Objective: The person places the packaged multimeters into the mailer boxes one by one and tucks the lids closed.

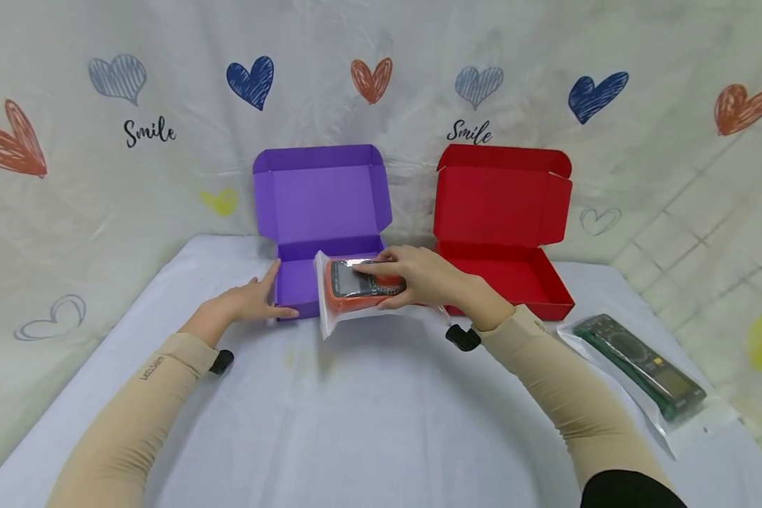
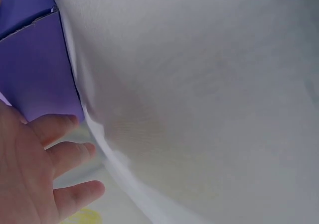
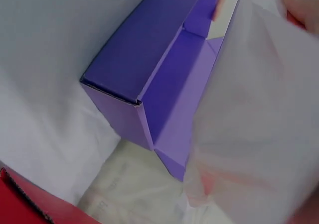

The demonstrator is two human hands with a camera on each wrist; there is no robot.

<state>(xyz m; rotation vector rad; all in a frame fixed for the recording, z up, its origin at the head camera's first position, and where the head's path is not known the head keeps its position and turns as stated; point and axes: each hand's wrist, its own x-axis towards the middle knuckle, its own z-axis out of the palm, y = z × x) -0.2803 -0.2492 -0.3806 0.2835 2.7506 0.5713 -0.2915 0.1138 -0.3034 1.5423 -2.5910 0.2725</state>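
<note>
An orange multimeter in a clear plastic bag is gripped by my right hand, fingers over its face and thumb along the near side. It hangs over the front right of a purple cardboard box, whose lid stands raised at the back. In the right wrist view the bag is close over the box's inside. My left hand rests at the box's left wall, thumb near the front corner. Its other fingers show extended beside the purple wall in the left wrist view.
To the right stands a red cardboard box with its lid raised. A dark green multimeter in a clear bag lies on the white tablecloth at the right. Behind the boxes hangs a white sheet printed with hearts.
</note>
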